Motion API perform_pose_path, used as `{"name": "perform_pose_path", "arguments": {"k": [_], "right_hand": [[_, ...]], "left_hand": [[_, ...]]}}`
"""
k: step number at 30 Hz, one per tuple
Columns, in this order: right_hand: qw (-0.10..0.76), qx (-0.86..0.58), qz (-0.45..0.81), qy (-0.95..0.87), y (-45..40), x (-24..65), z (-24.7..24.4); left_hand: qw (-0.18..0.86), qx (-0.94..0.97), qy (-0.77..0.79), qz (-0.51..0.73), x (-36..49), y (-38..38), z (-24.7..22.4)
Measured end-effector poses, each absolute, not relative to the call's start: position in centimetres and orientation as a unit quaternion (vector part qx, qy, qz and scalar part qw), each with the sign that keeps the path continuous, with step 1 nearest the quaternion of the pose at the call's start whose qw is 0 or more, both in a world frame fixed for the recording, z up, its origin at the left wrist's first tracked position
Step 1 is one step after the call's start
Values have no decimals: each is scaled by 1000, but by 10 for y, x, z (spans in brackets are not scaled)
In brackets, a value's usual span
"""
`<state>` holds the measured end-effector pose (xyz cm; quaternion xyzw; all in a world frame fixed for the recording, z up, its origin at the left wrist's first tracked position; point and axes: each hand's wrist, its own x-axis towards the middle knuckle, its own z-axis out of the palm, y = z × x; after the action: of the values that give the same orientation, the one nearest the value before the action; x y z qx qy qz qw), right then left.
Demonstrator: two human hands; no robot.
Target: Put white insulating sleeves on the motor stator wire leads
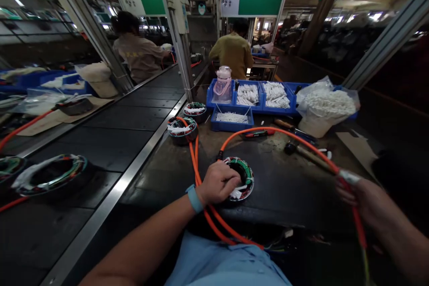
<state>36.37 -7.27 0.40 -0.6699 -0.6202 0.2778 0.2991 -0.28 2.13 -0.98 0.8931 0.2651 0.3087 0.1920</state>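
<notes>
In front of me on the bench lies a motor stator (247, 174), a round dark ring with green, red and white wiring. My left hand (221, 182) is closed over its left side, thumb across the ring's opening; the fingertips are partly hidden. From the stator's back edge an orange cable (268, 129) arches up and across to the right. My right hand (358, 199), slightly blurred, is wrapped round that cable near a whitish band. Past the hand, the cable hangs down with a thin yellow-green wire at its end.
Two more stators (182, 130) stand back left, one trailing looped orange cable. A hammer (311, 156), pliers (258, 134) and blue bins (231, 120) of white sleeves lie beyond. A bagged tub (326, 107) stands right. Left runs a conveyor (134, 129) with stators; two people work farther off.
</notes>
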Motion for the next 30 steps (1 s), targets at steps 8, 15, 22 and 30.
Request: {"name": "perform_pose_path", "arguments": {"k": [8, 15, 22, 30], "right_hand": [[573, -548, 313, -523, -48, 261, 132], [615, -444, 308, -574, 3, 228, 193], [650, -392, 449, -471, 21, 200, 216], [581, -417, 395, -576, 15, 184, 142]], "left_hand": [[440, 827, 195, 291, 35, -31, 26], [694, 638, 163, 293, 45, -45, 41], [500, 803, 215, 244, 38, -14, 59], [121, 922, 292, 223, 9, 21, 18]]}}
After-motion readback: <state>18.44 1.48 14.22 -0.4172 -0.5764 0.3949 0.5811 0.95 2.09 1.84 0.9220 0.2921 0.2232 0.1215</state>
